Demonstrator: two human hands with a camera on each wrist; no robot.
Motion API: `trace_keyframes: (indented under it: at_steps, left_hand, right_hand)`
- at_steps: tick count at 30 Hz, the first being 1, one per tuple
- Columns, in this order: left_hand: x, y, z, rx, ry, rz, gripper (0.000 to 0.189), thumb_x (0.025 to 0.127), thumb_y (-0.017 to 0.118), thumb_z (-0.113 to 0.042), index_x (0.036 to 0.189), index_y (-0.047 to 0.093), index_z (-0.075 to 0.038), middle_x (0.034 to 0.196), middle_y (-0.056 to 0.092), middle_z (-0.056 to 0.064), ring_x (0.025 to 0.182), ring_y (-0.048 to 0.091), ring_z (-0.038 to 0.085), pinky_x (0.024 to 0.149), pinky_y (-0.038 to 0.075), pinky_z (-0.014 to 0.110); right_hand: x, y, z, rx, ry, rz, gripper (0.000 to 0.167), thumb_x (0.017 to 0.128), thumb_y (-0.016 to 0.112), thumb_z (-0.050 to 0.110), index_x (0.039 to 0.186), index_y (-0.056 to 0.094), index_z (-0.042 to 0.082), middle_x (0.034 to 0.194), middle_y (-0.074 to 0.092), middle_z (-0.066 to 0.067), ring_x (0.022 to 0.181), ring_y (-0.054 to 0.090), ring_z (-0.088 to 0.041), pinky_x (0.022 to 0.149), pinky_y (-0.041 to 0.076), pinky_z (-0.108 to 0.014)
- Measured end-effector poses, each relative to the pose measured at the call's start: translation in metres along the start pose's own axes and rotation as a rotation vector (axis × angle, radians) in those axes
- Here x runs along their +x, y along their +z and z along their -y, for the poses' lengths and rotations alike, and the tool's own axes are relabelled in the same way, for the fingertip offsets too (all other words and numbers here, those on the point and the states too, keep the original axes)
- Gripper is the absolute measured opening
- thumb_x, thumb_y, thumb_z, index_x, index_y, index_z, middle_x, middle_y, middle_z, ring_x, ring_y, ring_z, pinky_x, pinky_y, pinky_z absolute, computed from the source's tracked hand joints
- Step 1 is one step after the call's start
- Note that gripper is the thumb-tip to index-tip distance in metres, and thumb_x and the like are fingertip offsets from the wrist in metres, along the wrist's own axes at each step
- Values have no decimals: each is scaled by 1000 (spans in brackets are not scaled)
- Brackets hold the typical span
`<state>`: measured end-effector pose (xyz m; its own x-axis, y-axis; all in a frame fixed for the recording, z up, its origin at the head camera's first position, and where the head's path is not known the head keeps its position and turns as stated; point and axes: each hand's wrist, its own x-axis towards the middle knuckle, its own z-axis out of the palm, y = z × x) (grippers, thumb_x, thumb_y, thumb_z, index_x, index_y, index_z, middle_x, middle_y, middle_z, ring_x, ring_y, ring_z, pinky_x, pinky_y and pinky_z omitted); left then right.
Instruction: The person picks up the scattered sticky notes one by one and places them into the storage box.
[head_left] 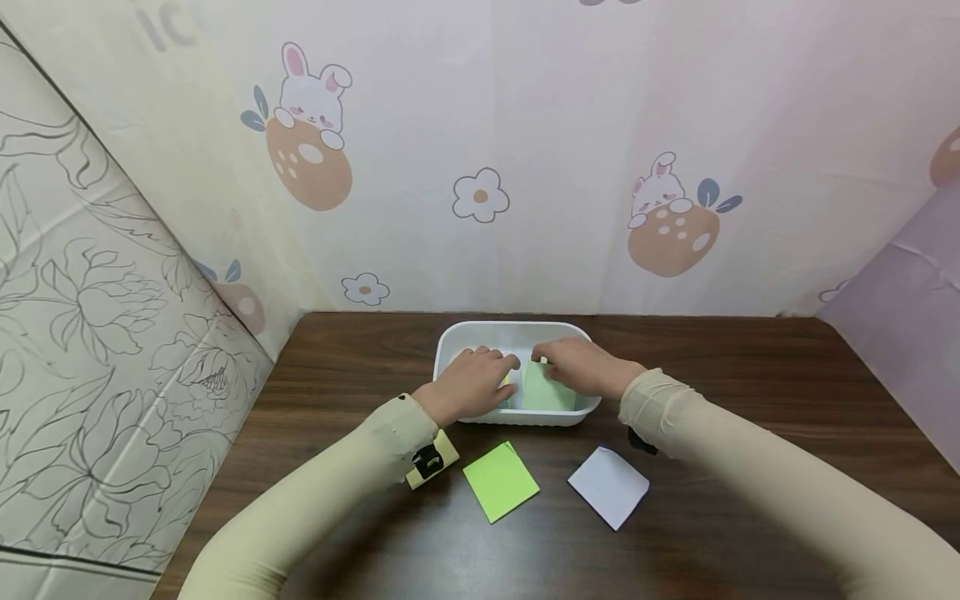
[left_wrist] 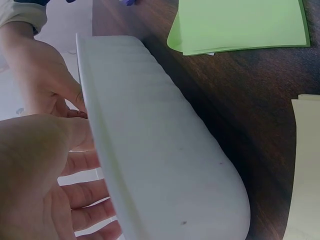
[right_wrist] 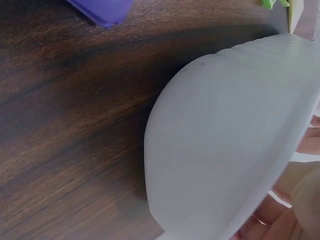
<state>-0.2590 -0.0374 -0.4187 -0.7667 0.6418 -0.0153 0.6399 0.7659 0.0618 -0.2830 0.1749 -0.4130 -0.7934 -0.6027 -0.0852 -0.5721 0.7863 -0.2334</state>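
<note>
A white plastic tray [head_left: 521, 419] stands on the table with paper pads inside it. My right hand [head_left: 581, 367] reaches in from the right and pinches a pale green paper pad [head_left: 549, 393] near its upper edge. From the left, my left hand [head_left: 474, 382] extends over the tray with thumb and forefinger apart. Bits of yellow paper [head_left: 506, 380] show beside those fingers, partly covered. In the left wrist view the fingers [left_wrist: 85, 194] lie fairly straight behind the tray wall [left_wrist: 150, 135]. The tray wall [right_wrist: 225, 135] hides most of the right fingertips in the right wrist view.
On the dark wood table [head_left: 360, 358], in front of the tray, lie a bright green pad [head_left: 501, 482] and a white pad with purple edges [head_left: 609, 487]. A pale yellow pad [head_left: 446, 450] lies partly under the left wrist. A patterned cloth wall [head_left: 480, 250] stands behind.
</note>
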Motion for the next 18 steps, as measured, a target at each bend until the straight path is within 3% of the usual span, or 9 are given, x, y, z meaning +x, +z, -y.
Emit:
trace_keyframes:
  at_steps: [12, 18]
  left_hand:
    - [0, 1, -1, -18, 0, 11, 35, 102, 58, -34, 132, 62, -15, 119, 72, 6, 111, 66, 27, 91, 53, 44]
    - [0, 2, -1, -6, -1, 10, 35, 103, 57, -34, 132, 62, -16, 118, 72, 4, 109, 67, 26, 89, 54, 43]
  right_hand:
    - [1, 4, -3, 6, -10, -4, 26, 93, 72, 14, 116, 68, 4, 101, 74, -10, 83, 62, -18, 81, 52, -41]
    - [0, 2, -2, 22, -14, 22, 28, 96, 69, 22, 117, 67, 4, 104, 74, -12, 95, 70, -24, 86, 55, -44]
